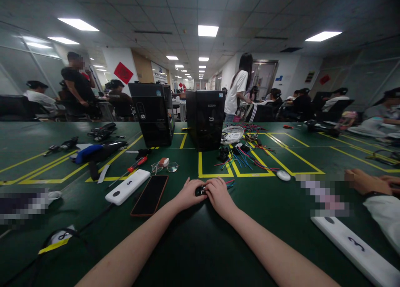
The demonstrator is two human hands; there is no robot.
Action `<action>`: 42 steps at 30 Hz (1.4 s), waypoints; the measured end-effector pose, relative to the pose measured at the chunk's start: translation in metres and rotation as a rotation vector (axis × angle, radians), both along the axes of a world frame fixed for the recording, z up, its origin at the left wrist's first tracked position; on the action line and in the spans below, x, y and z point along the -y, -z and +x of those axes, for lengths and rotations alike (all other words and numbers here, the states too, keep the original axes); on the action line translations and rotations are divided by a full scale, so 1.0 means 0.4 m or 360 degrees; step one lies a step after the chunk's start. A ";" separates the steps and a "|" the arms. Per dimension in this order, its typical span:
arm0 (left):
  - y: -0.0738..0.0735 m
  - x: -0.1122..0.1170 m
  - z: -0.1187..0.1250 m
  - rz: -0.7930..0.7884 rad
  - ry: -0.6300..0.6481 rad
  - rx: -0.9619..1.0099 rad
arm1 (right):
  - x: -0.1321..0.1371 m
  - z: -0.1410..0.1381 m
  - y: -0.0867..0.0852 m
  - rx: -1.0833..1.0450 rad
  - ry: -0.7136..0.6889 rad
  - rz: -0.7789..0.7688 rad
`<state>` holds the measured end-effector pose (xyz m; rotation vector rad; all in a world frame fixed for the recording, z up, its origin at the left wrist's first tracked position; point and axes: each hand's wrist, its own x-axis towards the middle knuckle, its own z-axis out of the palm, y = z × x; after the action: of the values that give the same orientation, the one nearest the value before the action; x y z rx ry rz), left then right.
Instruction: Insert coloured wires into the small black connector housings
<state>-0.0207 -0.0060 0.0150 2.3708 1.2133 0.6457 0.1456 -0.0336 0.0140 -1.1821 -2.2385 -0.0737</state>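
Close together at the middle of the green table, my left hand (190, 194) and my right hand (219, 196) are both closed around a small black wired connector (199, 191). Fingers cover most of it, so its exact shape is hidden. Red, blue and green wires (230, 184) stick out beyond my right fingers. Left of my left hand lies a dark phone (150, 196) with an orange-brown edge. A pair of glasses (171, 167) rests behind it. Ahead to the right are black connectors (223, 153) with loose coloured wires (245, 158).
Two black computer towers (154, 118) (206, 120) stand ahead. Leftward are a white power strip (128, 188), a red screwdriver (136, 164) and a blue-black tool (96, 152). A white basket (233, 134) and round white disc (283, 175) lie right, near another person's hand (367, 182).
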 end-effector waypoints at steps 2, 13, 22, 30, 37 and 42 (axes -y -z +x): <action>0.000 -0.002 -0.001 -0.0008 0.0009 -0.0003 | 0.000 0.000 0.001 -0.0091 0.0022 -0.0019; 0.010 -0.010 0.000 0.0038 -0.0158 0.0095 | 0.013 0.032 -0.038 -0.0005 -0.0177 -0.0141; 0.018 -0.020 -0.003 0.0035 -0.0113 0.0084 | 0.004 0.028 -0.023 -0.0039 -0.0008 -0.0013; 0.010 -0.015 -0.008 -0.0016 0.0004 0.0070 | -0.034 0.054 -0.001 0.0104 0.0074 -0.0005; 0.009 -0.023 -0.006 -0.0072 -0.0004 0.0068 | -0.033 0.047 0.003 0.0058 0.0011 -0.0013; 0.005 -0.025 -0.005 -0.0098 0.0012 0.0071 | -0.030 0.040 0.007 -0.0020 0.0026 -0.0023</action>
<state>-0.0226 0.0038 0.0131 2.2975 1.1875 0.6459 0.1615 -0.0216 0.0113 -1.2053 -2.2222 -0.0561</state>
